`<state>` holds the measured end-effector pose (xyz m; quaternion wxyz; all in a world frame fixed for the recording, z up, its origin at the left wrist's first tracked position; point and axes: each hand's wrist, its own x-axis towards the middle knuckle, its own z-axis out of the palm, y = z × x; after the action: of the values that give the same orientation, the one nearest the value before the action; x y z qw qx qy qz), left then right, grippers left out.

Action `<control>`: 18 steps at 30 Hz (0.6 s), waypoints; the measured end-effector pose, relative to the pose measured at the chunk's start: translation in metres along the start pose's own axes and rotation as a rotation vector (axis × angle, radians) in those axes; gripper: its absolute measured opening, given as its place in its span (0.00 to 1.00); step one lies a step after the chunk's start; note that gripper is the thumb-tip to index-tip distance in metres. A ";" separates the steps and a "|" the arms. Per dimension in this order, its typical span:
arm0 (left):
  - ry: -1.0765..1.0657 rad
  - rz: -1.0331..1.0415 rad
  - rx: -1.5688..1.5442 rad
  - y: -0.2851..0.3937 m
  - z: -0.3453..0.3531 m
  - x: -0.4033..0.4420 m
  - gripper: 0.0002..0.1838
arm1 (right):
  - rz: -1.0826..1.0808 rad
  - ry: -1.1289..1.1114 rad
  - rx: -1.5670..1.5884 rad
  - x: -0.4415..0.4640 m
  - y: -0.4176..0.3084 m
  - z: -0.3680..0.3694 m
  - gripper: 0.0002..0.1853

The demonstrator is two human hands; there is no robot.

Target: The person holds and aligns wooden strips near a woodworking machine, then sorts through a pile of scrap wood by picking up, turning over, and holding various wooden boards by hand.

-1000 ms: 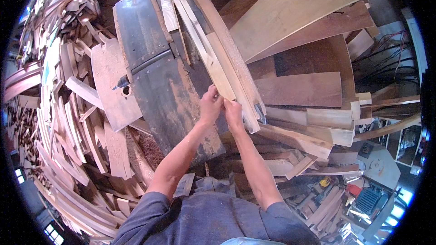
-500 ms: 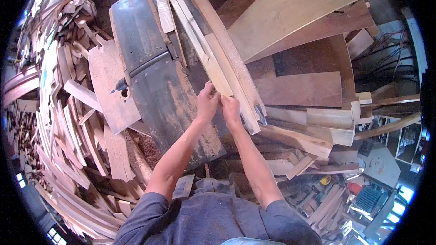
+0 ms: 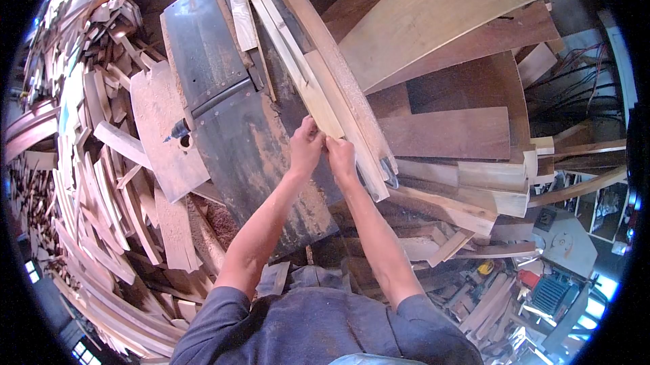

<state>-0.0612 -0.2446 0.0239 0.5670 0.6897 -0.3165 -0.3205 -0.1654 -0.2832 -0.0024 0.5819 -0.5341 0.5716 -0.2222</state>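
Observation:
A pale wooden board (image 3: 313, 94) with a notched far part lies lengthwise along the right side of a dark metal jointer table (image 3: 237, 141). My left hand (image 3: 307, 145) is closed on the left corner of its near end. Close beside it, my right hand (image 3: 340, 155) is closed on the same end, with the fingertips partly hidden. Right of the board runs a long wooden fence (image 3: 338, 60), dusted with sawdust. The jointer's cutter slot (image 3: 223, 97) crosses the table ahead and left of my hands.
Offcuts (image 3: 122, 196) are heaped along the left. A sawdust-covered panel (image 3: 162, 128) adjoins the machine's left edge. Wide plywood sheets (image 3: 453, 19) and stacked boards (image 3: 460, 196) lie to the right. A motor (image 3: 552, 294) sits at lower right.
Both hands have shifted very slightly left and away from my body, still gripping the board's near end. The whole view has turned a little.

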 end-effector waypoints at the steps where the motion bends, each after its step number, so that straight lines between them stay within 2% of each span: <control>1: -0.003 0.004 0.025 0.000 -0.001 0.001 0.17 | -0.018 0.011 -0.021 0.004 0.005 0.002 0.19; 4: 0.010 -0.006 -0.014 0.003 -0.001 0.005 0.16 | 0.042 -0.010 -0.033 0.004 -0.002 0.000 0.19; 14: 0.024 -0.057 -0.073 -0.003 -0.003 0.014 0.15 | 0.052 -0.020 -0.027 0.013 -0.004 0.007 0.18; 16: -0.005 -0.044 -0.042 -0.005 -0.004 0.014 0.20 | 0.081 -0.067 -0.051 0.015 -0.004 0.002 0.17; 18: -0.006 -0.014 0.001 -0.009 -0.004 0.015 0.23 | -0.142 0.028 -0.321 0.007 -0.013 -0.014 0.15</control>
<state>-0.0483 -0.2534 0.0146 0.5633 0.6912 -0.3135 -0.3266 -0.1723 -0.2989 0.0088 0.4639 -0.6560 0.5687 -0.1762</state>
